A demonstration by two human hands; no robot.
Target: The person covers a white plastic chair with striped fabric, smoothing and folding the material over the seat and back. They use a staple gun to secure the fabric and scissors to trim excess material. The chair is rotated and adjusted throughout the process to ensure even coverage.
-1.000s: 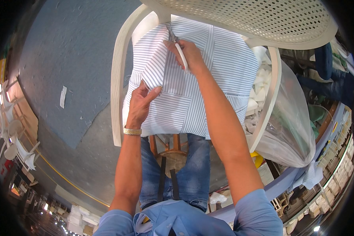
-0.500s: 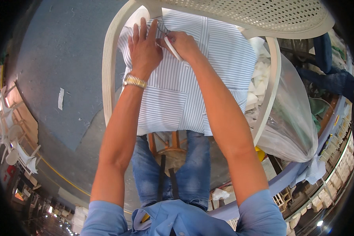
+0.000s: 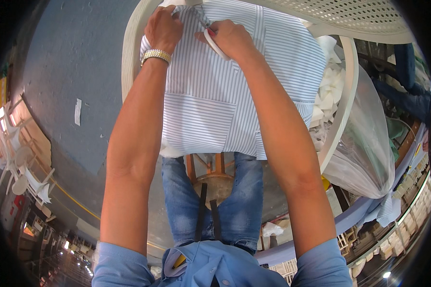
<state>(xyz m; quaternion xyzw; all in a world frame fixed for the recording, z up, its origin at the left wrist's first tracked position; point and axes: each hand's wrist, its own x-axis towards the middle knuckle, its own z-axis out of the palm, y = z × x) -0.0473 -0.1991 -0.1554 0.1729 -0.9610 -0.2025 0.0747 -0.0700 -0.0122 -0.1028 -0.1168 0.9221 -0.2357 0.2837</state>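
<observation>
Blue-and-white striped fabric [image 3: 196, 122] covers the seat of a pale wooden chair [image 3: 131, 52] in front of me. At the seat's far left corner my left hand [image 3: 163, 29] is closed, its fingers curled onto the fabric's edge beside the chair frame. Just right of it, my right hand [image 3: 232, 38] grips scissors with a white and red handle [image 3: 215, 45]. Their metal part points toward the far corner, over a gathered, shaded fold of the fabric. The blade tips are hard to make out there.
The chair's woven cane backrest [image 3: 349, 16] rises at the far right. White foam pieces [image 3: 328, 91] and a clear plastic bag [image 3: 364, 153] lie beyond the right armrest. Stacked white chairs [image 3: 24, 158] stand at the left. A white strip [image 3: 78, 112] lies on the grey floor.
My left hand, spread flat on the fabric before, has shifted left and curled its fingers at the corner. The right hand keeps the scissors close to the same spot.
</observation>
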